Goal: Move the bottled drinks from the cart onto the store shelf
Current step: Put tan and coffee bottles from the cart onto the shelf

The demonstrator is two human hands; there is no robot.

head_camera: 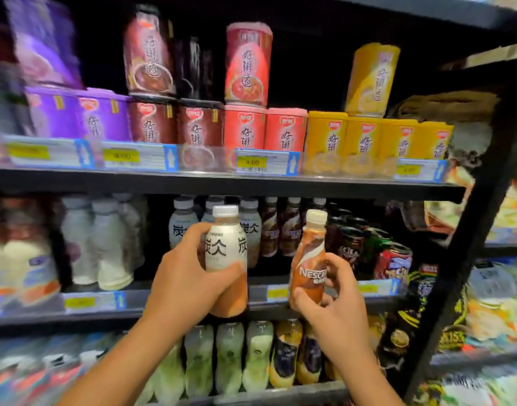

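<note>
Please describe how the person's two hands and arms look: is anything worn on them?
Both forearms are bare as far as the frame shows, with no sleeves in sight. The left hand and right hand wear no gloves, and no rings, watch or bracelet show. The fingernails look short and unpainted.

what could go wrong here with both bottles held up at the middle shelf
1. The left hand holds the white-label bottle close to matching bottles crowding the middle shelf; pushing it in could topple them.
2. The right hand grips the Nescafe bottle low, so it could tip.
3. Dark cans stand beside its row; it could knock them.
</note>
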